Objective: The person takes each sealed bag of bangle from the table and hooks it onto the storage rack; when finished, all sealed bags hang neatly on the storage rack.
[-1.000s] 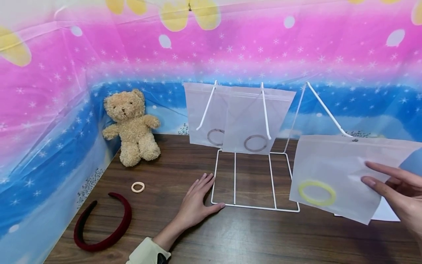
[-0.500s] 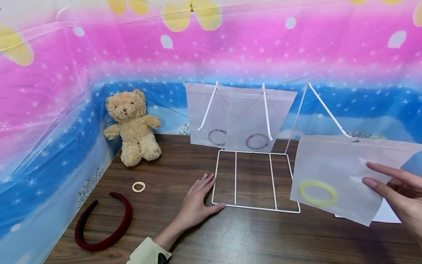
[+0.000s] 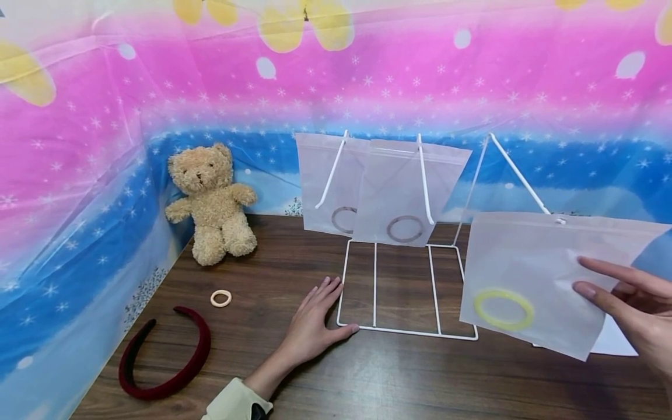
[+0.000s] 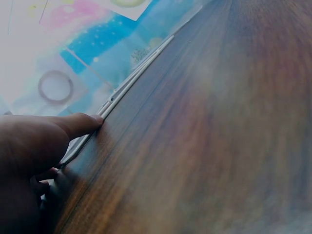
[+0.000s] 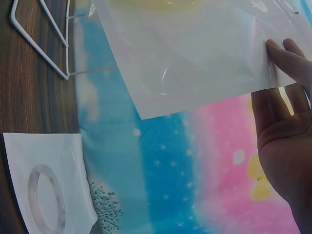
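Right hand (image 3: 643,326): grip narrow, pinching the pouch (image 3: 546,262) with yellow ring (image 3: 504,325), right of frame; held off-centre, likely leaving its hole clear at the hook (image 3: 520,174) tip. Left hand (image 3: 312,329): fingers extended, touching rack base (image 3: 406,331), lower centre; probably bracing.

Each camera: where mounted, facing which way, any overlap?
Head: on the head, facing forward and down at table, rack, teddy; left hand, left sleeve, right hand show.
Left wrist: on that wrist, facing across the table along the rack's edge; left hand shows.
Right wrist: on that wrist, facing the held bag and backdrop; right hand shows.
Shared: head and right wrist share the held bag and right hand.
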The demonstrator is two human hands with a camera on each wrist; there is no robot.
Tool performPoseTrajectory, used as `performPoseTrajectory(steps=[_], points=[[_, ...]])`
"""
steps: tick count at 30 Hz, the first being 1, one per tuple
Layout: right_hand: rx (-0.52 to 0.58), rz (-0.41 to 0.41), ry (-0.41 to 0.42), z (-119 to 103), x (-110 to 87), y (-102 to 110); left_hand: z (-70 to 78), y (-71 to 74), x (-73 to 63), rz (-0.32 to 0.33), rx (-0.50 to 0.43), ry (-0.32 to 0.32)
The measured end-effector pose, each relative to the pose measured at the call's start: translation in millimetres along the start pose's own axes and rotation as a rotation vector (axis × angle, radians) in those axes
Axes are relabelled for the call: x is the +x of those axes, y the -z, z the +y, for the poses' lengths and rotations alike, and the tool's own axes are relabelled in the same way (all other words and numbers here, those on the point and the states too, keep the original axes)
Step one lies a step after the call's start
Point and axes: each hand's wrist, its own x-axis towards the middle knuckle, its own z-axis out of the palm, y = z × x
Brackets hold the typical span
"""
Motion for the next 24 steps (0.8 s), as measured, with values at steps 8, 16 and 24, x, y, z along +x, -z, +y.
performPoseTrajectory(steps=[8, 16, 24], points=[[0.043, -0.012, 0.016, 5, 7.0, -6, -0.7, 0.6, -0.1, -0.003, 0.009, -0.009], [0.061, 0.013, -0.034, 9, 22.0, -16, -2.9, 0.4, 0.0, 0.008, 0.011, -0.005], [0.084, 0.055, -0.094, 16, 42.0, -26, -1.3, 1.0, 0.1, 0.006, 0.018, -0.018]])
